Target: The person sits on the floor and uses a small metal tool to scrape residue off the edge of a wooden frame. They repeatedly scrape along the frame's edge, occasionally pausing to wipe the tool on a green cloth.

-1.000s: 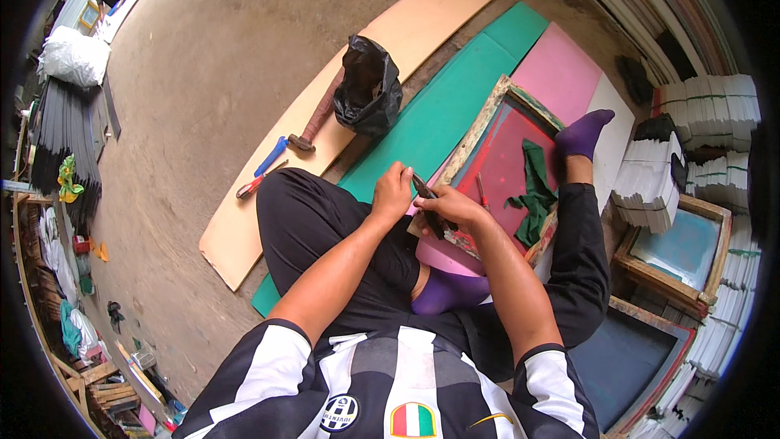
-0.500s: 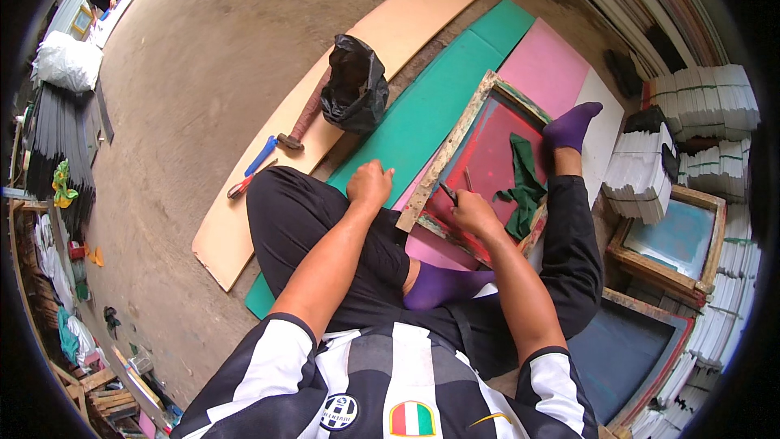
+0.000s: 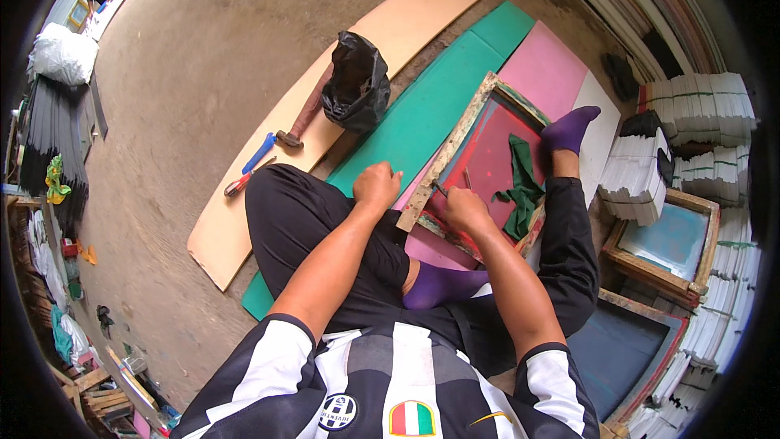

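A worn wooden frame [image 3: 455,145] with a reddish mesh panel lies tilted between my legs. My right hand [image 3: 469,211] is closed round a dark, slim hand tool [image 3: 439,188], whose tip meets the inner side of the frame's left rail. Most of that tool is hidden by my fingers, so its kind is unclear. Just left of the same rail, my left hand [image 3: 377,186] is curled closed with the thumb up; whatever it holds, if anything, cannot be seen. Inside the frame lies a crumpled green cloth [image 3: 521,187], and a thin stick [image 3: 467,178] shows above my right hand.
On the peach board [image 3: 231,232] lie a hammer [image 3: 305,118], a blue-handled tool [image 3: 258,154], a red-handled tool [image 3: 240,185] and a black plastic bag [image 3: 356,85]. Green [image 3: 455,57] and pink [image 3: 548,65] boards lie beside it. More frames [image 3: 662,236] and white stacks [image 3: 638,179] stand right.
My right hand has shifted slightly left, bringing the tool's tip to the frame's left rail. My left hand has moved a little right, still curled. The cloth stays put.
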Tool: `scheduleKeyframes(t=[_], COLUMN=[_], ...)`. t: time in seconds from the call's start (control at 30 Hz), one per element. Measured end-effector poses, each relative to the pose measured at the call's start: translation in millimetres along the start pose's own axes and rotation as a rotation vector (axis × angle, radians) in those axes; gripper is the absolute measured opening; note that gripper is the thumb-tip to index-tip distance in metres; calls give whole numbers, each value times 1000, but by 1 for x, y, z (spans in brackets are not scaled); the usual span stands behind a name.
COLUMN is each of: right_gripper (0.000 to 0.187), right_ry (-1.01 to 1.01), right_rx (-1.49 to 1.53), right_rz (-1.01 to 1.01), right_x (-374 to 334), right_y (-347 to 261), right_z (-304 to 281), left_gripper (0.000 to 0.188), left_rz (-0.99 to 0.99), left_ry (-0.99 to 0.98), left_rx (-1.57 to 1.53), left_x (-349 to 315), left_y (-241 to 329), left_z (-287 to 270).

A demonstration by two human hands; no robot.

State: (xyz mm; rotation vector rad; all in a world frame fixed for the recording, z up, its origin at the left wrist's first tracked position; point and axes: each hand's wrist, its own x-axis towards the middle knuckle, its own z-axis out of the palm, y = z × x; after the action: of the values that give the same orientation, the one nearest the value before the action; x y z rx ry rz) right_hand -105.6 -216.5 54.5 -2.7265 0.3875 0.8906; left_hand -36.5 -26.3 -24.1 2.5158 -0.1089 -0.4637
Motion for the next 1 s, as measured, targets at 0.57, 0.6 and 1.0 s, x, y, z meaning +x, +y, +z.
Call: scheduleKeyframes(t=[0.57, 0.6, 1.0], right_gripper=[39, 28, 15], right_ry=[100, 60, -243], right_rx=[-126, -132, 653], right_rz=[-6, 13, -158], right_x=[-2, -6, 34], right_y=[-13, -18, 45], right_z=[0, -7, 15], left_gripper=[51, 49, 36], left_rz=[178, 169, 3], left_ry=[-158, -147, -40], left_rx=[-80, -35, -343], left_x=[-40, -45, -48], left_y=[28, 32, 9], left_z=[14, 14, 28])
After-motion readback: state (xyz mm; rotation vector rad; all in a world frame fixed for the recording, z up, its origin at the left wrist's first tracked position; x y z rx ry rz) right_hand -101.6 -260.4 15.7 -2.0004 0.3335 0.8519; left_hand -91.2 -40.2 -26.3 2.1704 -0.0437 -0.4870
